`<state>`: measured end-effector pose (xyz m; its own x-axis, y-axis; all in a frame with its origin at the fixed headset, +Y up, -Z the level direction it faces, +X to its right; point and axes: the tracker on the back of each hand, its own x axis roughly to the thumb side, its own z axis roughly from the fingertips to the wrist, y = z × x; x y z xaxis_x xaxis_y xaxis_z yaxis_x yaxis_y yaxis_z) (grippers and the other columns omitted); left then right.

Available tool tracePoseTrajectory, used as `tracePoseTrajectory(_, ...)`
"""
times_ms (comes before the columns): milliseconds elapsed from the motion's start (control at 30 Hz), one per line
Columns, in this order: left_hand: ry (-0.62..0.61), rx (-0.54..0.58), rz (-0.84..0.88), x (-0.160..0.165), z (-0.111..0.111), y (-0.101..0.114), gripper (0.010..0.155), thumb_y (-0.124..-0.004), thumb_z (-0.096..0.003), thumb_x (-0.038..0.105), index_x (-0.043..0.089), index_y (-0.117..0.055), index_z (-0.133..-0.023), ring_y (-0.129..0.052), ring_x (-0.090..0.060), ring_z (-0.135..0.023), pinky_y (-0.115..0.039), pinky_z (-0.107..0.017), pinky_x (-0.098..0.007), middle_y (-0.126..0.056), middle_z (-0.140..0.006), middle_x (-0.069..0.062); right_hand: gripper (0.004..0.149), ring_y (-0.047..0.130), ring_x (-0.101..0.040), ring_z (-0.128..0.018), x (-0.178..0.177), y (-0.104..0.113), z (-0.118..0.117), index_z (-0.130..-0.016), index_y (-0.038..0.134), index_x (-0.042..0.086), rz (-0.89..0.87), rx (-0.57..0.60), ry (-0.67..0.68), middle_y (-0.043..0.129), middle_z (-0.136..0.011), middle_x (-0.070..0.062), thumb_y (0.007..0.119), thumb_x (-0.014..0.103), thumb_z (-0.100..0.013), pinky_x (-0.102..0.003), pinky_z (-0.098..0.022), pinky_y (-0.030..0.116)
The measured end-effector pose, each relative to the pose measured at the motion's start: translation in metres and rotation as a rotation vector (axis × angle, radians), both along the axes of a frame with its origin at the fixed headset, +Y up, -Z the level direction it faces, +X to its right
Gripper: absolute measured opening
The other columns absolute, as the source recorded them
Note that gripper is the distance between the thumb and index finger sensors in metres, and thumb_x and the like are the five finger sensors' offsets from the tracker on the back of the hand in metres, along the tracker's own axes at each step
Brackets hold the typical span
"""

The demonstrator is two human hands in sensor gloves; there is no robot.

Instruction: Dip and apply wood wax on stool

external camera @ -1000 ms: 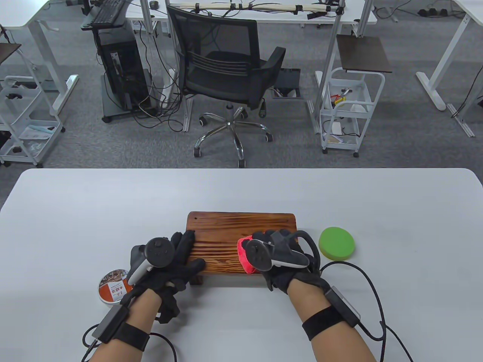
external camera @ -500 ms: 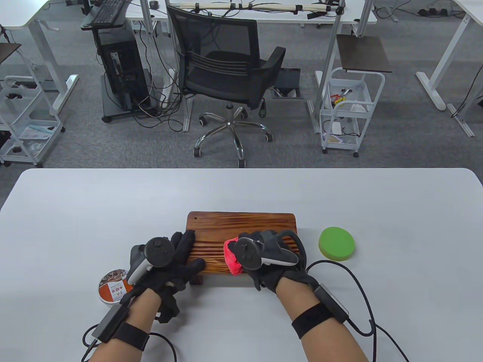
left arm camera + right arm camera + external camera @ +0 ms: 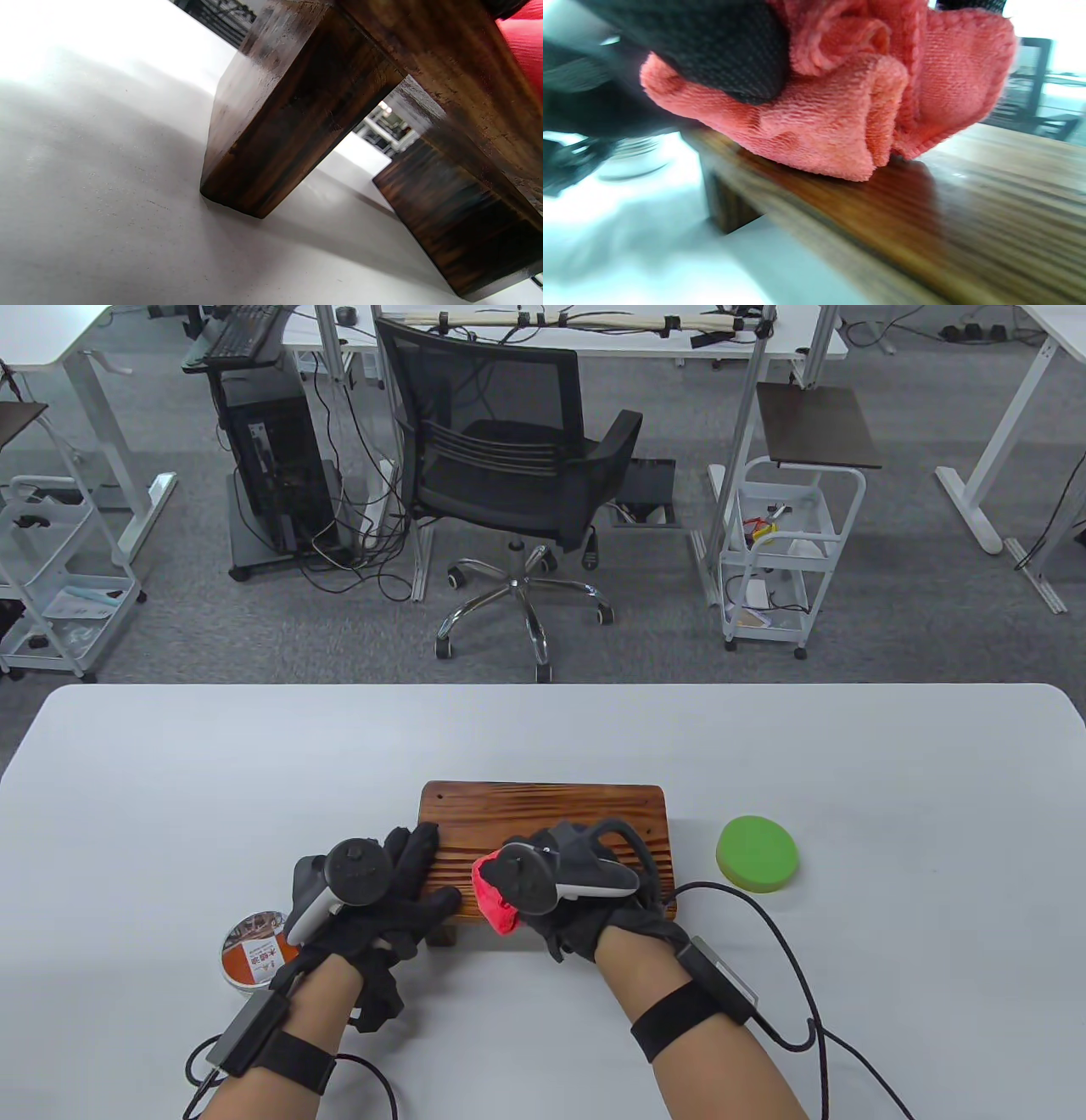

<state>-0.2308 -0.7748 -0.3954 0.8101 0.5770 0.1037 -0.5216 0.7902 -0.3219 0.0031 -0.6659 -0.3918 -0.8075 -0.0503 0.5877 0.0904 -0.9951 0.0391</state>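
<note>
A small dark-striped wooden stool [image 3: 543, 819] stands mid-table; its legs [image 3: 275, 127] fill the left wrist view. My left hand [image 3: 407, 882] lies flat on the stool's left end, fingers straight, thumb along the front edge. My right hand [image 3: 551, 891] grips a bunched red cloth [image 3: 494, 897] and presses it on the stool's front edge. In the right wrist view the red cloth [image 3: 840, 101] is folded under a black fingertip [image 3: 725, 51] and touches the stool's top [image 3: 967, 203]. A round wax tin [image 3: 253, 959] sits at the left, partly behind my left wrist.
A green round pad [image 3: 757, 853] lies right of the stool. Glove cables [image 3: 797, 976] trail over the table behind my right wrist. An office chair [image 3: 509, 475] and a white cart [image 3: 789, 551] stand beyond the table's far edge.
My right hand has slid the red cloth leftward along the stool's front edge, toward my left hand. The left hand has stayed put.
</note>
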Motion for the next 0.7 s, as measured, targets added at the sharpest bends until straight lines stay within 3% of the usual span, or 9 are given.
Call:
tracePoseTrajectory(133,0.000,-0.001,0.002,0.000,0.000,0.000,0.103,-0.065,-0.0437,0.081,0.038,-0.008,-0.118,-0.002,-0.057,-0.109,-0.018,-0.067,-0.086,-0.011,-0.128,-0.019,0.064,0.080,-0.037,-0.094,-0.003,-0.001,-0.012,-0.104,0.070,0.031,-0.030,-0.017,-0.068,0.072,-0.109,-0.010,0.093,0.037,-0.044,-0.063,-0.068,0.066)
tracePoseTrajectory(267,0.000,-0.001,0.004,0.000,0.000,0.000,0.103,-0.066,-0.0436,0.081,0.038,-0.008,-0.118,-0.002,-0.057,-0.109,-0.018,-0.067,-0.086,-0.011,-0.128,-0.019,0.064,0.079,-0.036,-0.095,-0.020,-0.001,-0.004,-0.103,0.072,0.032,-0.067,-0.068,0.116,0.072,-0.109,-0.008,0.094,0.036,-0.043,-0.063,-0.069,0.065)
tracePoseTrajectory(333,0.000,-0.001,0.004,0.000,0.000,0.000,0.103,-0.065,-0.0436,0.081,0.038,-0.008,-0.118,-0.002,-0.057,-0.109,-0.018,-0.067,-0.086,-0.011,-0.128,-0.019,0.064,0.078,-0.035,-0.096,-0.022,0.000,-0.006,-0.103,0.073,0.033,-0.037,-0.076,0.114,0.071,-0.109,-0.007,0.094,0.036,-0.043,-0.064,-0.070,0.064)
tracePoseTrajectory(567,-0.002,-0.001,0.005,0.000,0.000,0.000,0.103,-0.066,-0.0436,0.081,0.038,-0.008,-0.118,-0.002,-0.057,-0.109,-0.018,-0.067,-0.086,-0.012,-0.128,-0.019,0.064,0.079,-0.036,-0.095,-0.016,-0.003,-0.036,-0.104,0.069,0.035,-0.055,0.023,-0.078,0.071,-0.110,-0.007,0.091,0.038,-0.044,-0.063,-0.068,0.065)
tracePoseTrajectory(700,-0.003,-0.001,0.007,0.000,0.000,0.000,0.103,-0.066,-0.0436,0.081,0.038,-0.008,-0.117,-0.002,-0.057,-0.109,-0.018,-0.067,-0.086,-0.012,-0.128,-0.019,0.063,0.076,-0.036,-0.097,-0.031,-0.003,-0.028,-0.103,0.071,0.034,-0.044,-0.028,0.036,0.070,-0.110,-0.007,0.093,0.036,-0.044,-0.063,-0.070,0.064)
